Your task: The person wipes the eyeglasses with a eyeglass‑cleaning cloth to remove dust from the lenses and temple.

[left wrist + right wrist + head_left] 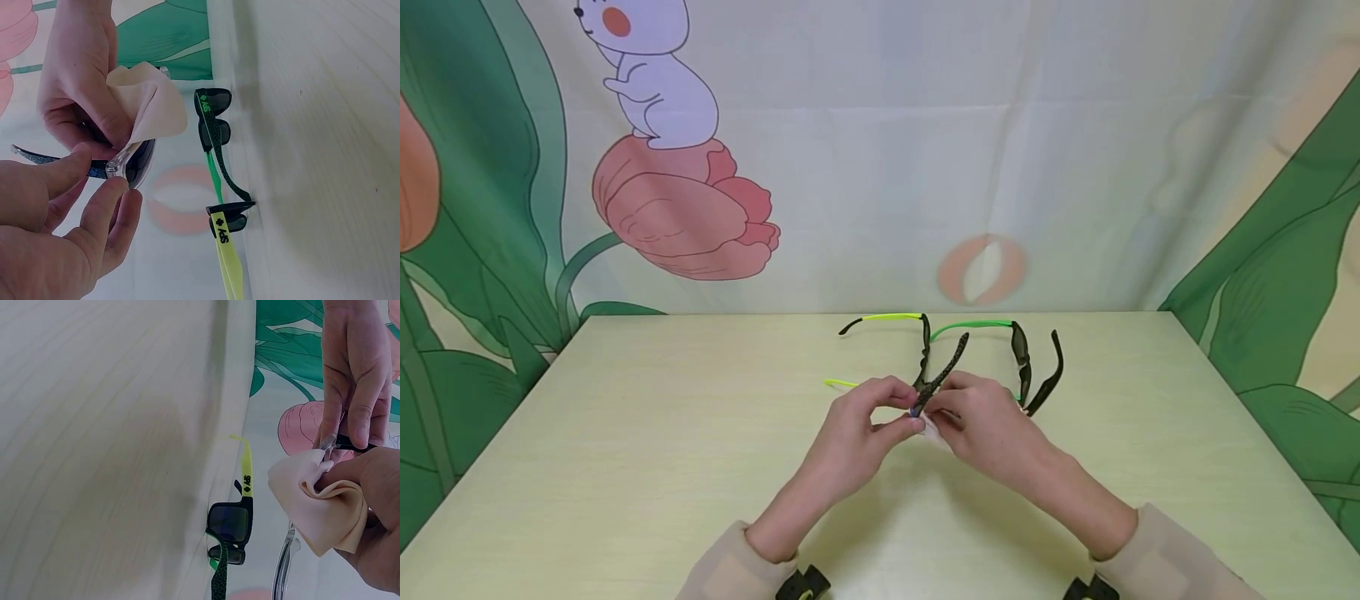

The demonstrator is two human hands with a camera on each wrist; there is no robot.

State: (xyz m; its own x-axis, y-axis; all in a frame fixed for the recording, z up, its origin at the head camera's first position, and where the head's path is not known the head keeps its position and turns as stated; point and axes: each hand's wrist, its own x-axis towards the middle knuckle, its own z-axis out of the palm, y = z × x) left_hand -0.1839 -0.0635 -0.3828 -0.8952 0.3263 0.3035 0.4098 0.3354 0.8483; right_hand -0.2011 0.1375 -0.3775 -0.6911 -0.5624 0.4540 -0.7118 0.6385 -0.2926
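My left hand pinches a pair of sunglasses near one hinge, where the frame looks clear. One dark, patterned temple of this pair sticks up between the hands. My right hand grips a cream cloth, folded over the front of the same sunglasses. In the right wrist view the cloth bunches around the fingers and covers much of the frame, with a clear part showing below it. Both hands are above the table, close together; the right fingertips are partly hidden.
Behind the hands, sunglasses with yellow temples stand on the pale table. To their right is a pair with green inner temples. A printed curtain hangs along the table's far edge.
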